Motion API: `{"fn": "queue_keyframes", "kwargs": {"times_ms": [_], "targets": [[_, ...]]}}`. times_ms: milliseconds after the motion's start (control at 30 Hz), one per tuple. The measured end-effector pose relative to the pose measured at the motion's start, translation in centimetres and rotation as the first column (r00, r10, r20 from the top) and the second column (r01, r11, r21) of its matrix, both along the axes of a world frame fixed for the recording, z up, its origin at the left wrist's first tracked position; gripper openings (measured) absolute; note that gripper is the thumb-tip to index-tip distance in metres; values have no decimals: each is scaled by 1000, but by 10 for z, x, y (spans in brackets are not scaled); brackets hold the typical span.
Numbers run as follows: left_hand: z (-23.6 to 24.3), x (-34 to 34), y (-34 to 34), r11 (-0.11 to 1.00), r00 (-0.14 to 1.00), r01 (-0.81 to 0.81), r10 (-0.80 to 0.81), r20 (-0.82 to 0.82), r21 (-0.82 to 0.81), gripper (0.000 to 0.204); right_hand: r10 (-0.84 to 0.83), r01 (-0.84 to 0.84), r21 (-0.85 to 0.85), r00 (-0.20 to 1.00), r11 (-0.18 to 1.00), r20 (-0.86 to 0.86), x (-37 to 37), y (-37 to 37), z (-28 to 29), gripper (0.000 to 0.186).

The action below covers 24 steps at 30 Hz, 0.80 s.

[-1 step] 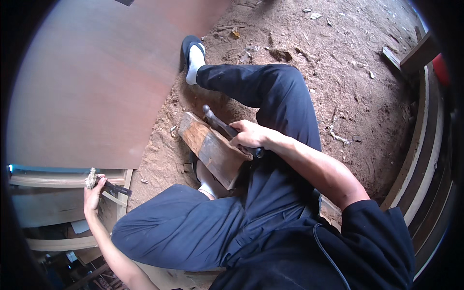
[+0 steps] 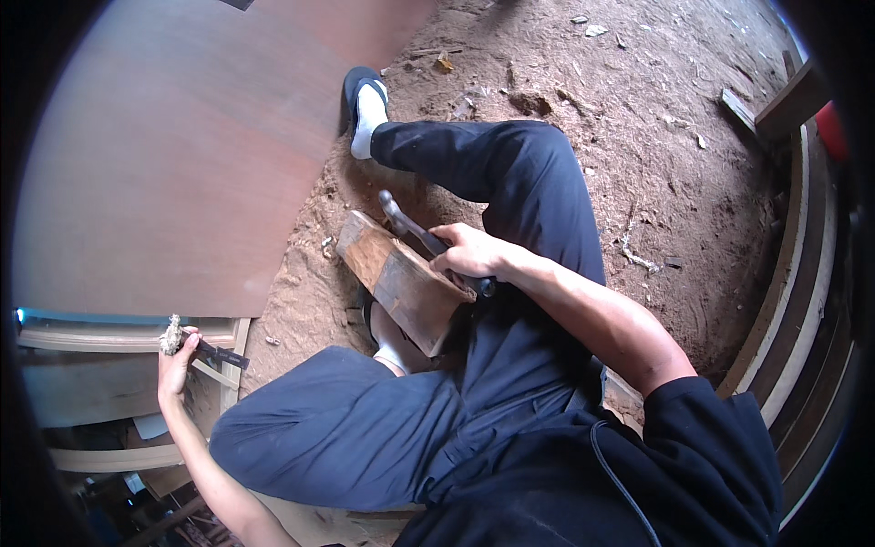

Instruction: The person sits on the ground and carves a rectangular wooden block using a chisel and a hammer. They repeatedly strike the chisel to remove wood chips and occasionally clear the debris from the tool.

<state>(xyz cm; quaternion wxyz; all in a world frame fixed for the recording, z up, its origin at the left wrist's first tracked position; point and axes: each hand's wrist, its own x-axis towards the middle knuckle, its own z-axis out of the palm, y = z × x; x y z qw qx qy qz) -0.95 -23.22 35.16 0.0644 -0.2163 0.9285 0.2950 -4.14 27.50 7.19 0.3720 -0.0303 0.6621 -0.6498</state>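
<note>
My right hand (image 2: 469, 251) is closed round the dark handle of a hammer (image 2: 415, 232), its rounded metal head pointing away from me to the upper left. The hammer lies just over the right edge of a thick wooden block (image 2: 396, 283), which rests tilted between my legs. Out at the left, my left hand (image 2: 175, 366) grips what looks like a chisel (image 2: 219, 355), a dark narrow tool whose pale end is frayed. The fingers partly hide its middle. That tool is over the corner of a light wooden frame (image 2: 239, 342).
A large reddish-brown panel (image 2: 182, 164) fills the upper left. Beneath its near edge are shelf-like wooden parts (image 2: 100, 392). Loose brown soil with scraps (image 2: 638, 155) covers the ground. Long timbers (image 2: 784, 283) stand along the right side, near a red object (image 2: 830, 132).
The hammer head and my right hand have shifted very slightly up and to the left. My left hand holds its tool in nearly the same place.
</note>
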Motion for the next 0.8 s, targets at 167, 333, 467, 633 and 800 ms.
{"fn": "queue_keyframes", "kwargs": {"times_ms": [167,333,467,633,800], "targets": [[-1,0,-7,1000,1000,0,-1,7,21,25,-66,65,-39,997,997,-46,-7,-7,5,55],[-3,2,-10,1000,1000,5,-5,22,14,24,76,-70,75,994,995,-76,-3,-4,-14,49],[-3,5,-12,1000,1000,-11,11,28,0,24,-43,39,-42,992,998,-119,3,-3,2,59],[-1,0,-4,999,999,-27,26,36,39,25,27,32,177,946,984,-324,3,-4,-15,66],[2,4,-3,999,999,-2,3,42,-34,26,81,-22,210,958,978,-275,8,-7,-15,68]]}}
